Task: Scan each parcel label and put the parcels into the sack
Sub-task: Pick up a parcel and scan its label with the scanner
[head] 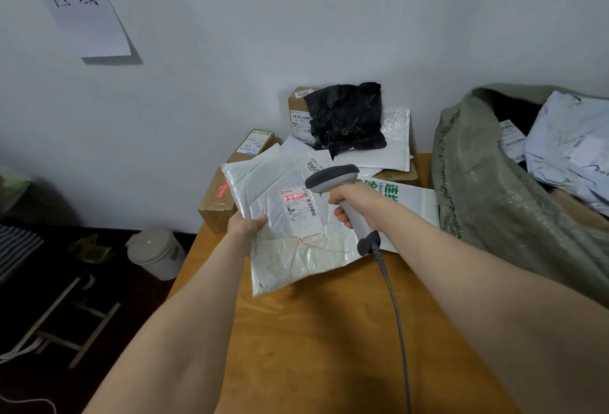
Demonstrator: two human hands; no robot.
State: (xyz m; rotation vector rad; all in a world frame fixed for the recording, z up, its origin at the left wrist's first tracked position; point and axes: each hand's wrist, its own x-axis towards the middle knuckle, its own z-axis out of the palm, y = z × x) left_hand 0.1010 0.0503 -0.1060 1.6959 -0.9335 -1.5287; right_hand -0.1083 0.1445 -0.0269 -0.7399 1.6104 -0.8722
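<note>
Wooden table [313, 341]: sack [494, 209] on it; left of sack, printed bag [418, 204], cardboard boxes [214, 209].

A pale wall [296, 18] with a paper sign [75, 2] backs the wooden table [313, 331].

Small parcel-sorting room. A paper sign [75, 2] reading "sorting area" in Chinese hangs on the wall [296, 18]; labelled cardboard boxes [298, 107] and plastic mailers [395, 137] crowd a wooden counter [313, 331]. A woven sack [487, 189] holds more parcels [566, 150], and a corded barcode scanner [333, 176] casts red light on a label [300, 209]
</note>
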